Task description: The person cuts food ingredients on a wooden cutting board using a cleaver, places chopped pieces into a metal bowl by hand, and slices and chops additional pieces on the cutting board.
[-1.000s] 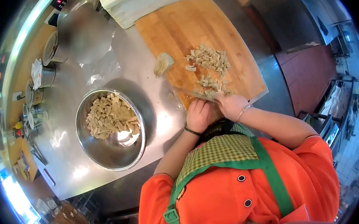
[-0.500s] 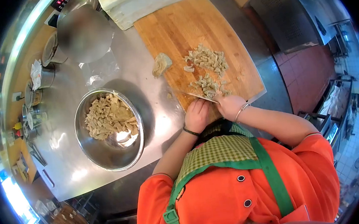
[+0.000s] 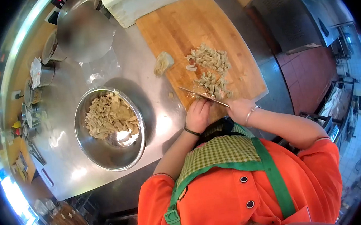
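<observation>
A wooden cutting board [image 3: 182, 24] lies on the metal table. My right hand [image 3: 241, 109] is closed round the handle end of a knife [image 3: 204, 97], whose blade points left across the board's near edge. Just below the blade, my left hand [image 3: 198, 114] rests on the board with its fingers curled and pressed together; what lies under them is hidden. Beyond the knife are two heaps of chopped pale pieces, a larger one [image 3: 212, 59] and a smaller one [image 3: 211, 82]. A whole pale lump [image 3: 163, 63] sits at the board's left edge.
Left on the metal table [image 3: 64, 133] stands a large steel bowl [image 3: 82, 140] partly filled with cut pieces [image 3: 109, 115]. A clear plastic sheet [image 3: 102, 70] lies behind it. A white box [image 3: 139, 4] borders the board's far edge. Pots [image 3: 46, 76] line the left side.
My right hand has shifted slightly right, and the knife has moved with it, its blade now showing more clearly above my left hand. My left hand has barely moved.
</observation>
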Demonstrator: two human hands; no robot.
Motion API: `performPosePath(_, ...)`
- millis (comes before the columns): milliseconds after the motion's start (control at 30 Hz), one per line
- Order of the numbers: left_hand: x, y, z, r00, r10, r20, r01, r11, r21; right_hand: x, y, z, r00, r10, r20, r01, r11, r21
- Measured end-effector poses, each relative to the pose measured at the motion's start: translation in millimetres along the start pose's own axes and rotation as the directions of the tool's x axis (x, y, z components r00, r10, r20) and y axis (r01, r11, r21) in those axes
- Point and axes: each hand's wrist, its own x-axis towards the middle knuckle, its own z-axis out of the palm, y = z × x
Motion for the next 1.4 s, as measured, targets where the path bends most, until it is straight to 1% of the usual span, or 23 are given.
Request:
performPosePath(33, 1.2, -0.4, 0.5, 1.000, 0.013, -0.024, -0.014, 1.000, -0.014, 6.3, -2.2, 4.5, 1.000, 0.000, 0.002, 0.000, 1.000, -0.001)
performPosePath(100, 4.2, 0.0, -1.0, 0.999, 0.033, -0.034, -0.033, 0.999, -0.017, 21.1, -10.0, 9.4, 0.994, -0.017, -0.110, 0.030, 0.993, 0.113)
performPosePath(133, 4.5, 0.3, -2.2, 0.998, 0.049, -0.041, -0.050, 0.999, -0.017, 28.1, -5.0, 9.8, 0.993, -0.023, -0.112, 0.036, 0.993, 0.113)
performPosePath(233, 3.6, 3.0, -4.4, 0.999, 0.024, -0.031, -0.023, 0.999, 0.030, 32.3, 7.5, 11.1, 0.967, -0.014, -0.254, 0.073, 0.972, 0.224)
performPosePath(267, 5.0, 2.1, -4.6, 0.999, 0.026, -0.038, -0.025, 0.999, 0.032, 26.7, 11.9, 9.0, 0.966, -0.017, -0.259, 0.076, 0.973, 0.218)
performPosePath(333, 0.4, 1.8, -5.3, 1.000, 0.026, 0.004, -0.026, 1.000, 0.014, 2.0, 7.4, -7.8, 0.992, -0.026, -0.120, 0.041, 0.991, 0.127)
performPosePath(367, -0.8, 1.5, -5.0, 1.000, 0.024, 0.006, -0.024, 1.000, 0.013, -6.7, 5.5, -11.2, 0.993, -0.025, -0.118, 0.040, 0.991, 0.128)
performPosePath(433, 0.8, 0.4, -3.7, 0.999, 0.035, -0.018, -0.035, 0.999, -0.001, -17.6, 3.5, -17.1, 0.999, 0.013, 0.046, -0.015, 0.999, 0.040)
performPosePath(667, -1.9, -1.2, -3.3, 1.000, 0.029, 0.007, -0.029, 0.999, 0.014, -1.9, -1.6, 0.2, 0.997, -0.001, 0.076, 0.002, 1.000, -0.011)
performPosePath(733, -1.8, -3.3, -1.9, 0.999, 0.036, -0.006, -0.036, 0.999, 0.018, 10.3, 0.5, 16.3, 0.994, -0.027, -0.109, 0.042, 0.990, 0.136)
performPosePath(767, -1.5, -3.3, -1.8, 0.999, 0.037, -0.006, -0.037, 0.999, 0.021, 16.9, 3.1, 19.7, 0.993, -0.030, -0.111, 0.045, 0.990, 0.137)
performPosePath(833, 1.6, 0.5, -6.1, 0.999, -0.036, 0.000, 0.036, 0.996, -0.077, 28.7, 6.4, 20.4, 0.980, 0.030, -0.195, 0.010, 0.980, 0.200)
performPosePath(867, 2.8, 2.1, -10.9, 1.000, -0.026, 0.001, 0.026, 0.997, -0.073, 27.1, 9.0, 18.8, 0.978, 0.030, -0.205, 0.013, 0.979, 0.204)
performPosePath(933, 7.1, 4.1, -28.7, 0.984, -0.165, -0.070, 0.162, 0.986, -0.048, 20.9, 18.1, 10.1, 0.953, 0.036, -0.301, 0.058, 0.953, 0.296)
performPosePath(967, 6.9, 2.1, -40.2, 0.958, -0.247, -0.146, 0.242, 0.969, -0.047, 16.4, 25.1, 12.0, 0.954, 0.086, -0.289, 0.003, 0.956, 0.295)
performPosePath(1033, 5.6, -18.8, -59.8, 0.880, -0.374, -0.292, 0.376, 0.925, -0.052, -1.6, 28.9, 3.5, 0.964, 0.048, -0.262, 0.041, 0.946, 0.323)
performPosePath(1067, 0.2, -33.2, -68.6, 0.843, -0.497, -0.207, 0.479, 0.868, -0.134, -8.2, 30.1, 1.3, 0.971, 0.009, -0.237, 0.077, 0.934, 0.348)
performPosePath(1133, -2.0, -54.5, -75.8, 0.887, -0.453, -0.087, 0.453, 0.891, -0.024, -11.6, 39.7, 13.6, 0.971, -0.050, -0.233, 0.119, 0.949, 0.293)
performPosePath(1167, -0.6, -58.9, -76.4, 0.886, -0.453, -0.095, 0.454, 0.891, -0.012, -13.7, 40.9, 20.1, 0.972, -0.086, -0.218, 0.139, 0.961, 0.239)
performPosePath(1233, 6.3, -53.9, -71.4, 0.923, -0.361, 0.133, 0.323, 0.915, 0.240, -19.5, 38.5, 25.6, 0.973, -0.085, -0.214, 0.148, 0.943, 0.299)
performPosePath(1267, 4.8, -52.0, -68.3, 0.923, -0.363, 0.125, 0.326, 0.914, 0.243, -21.4, 37.8, 25.8, 0.975, -0.072, -0.211, 0.145, 0.923, 0.357)
performPosePath(1333, 1.5, -46.9, -64.0, 0.942, -0.313, 0.124, 0.302, 0.948, 0.099, -25.0, 35.3, 23.6, 0.979, -0.062, -0.193, 0.130, 0.923, 0.362)
performPosePath(1400, -9.8, -41.2, -59.8, 0.954, -0.266, 0.140, 0.249, 0.960, 0.128, -27.0, 31.5, 19.8, 0.984, -0.051, -0.172, 0.113, 0.920, 0.374)
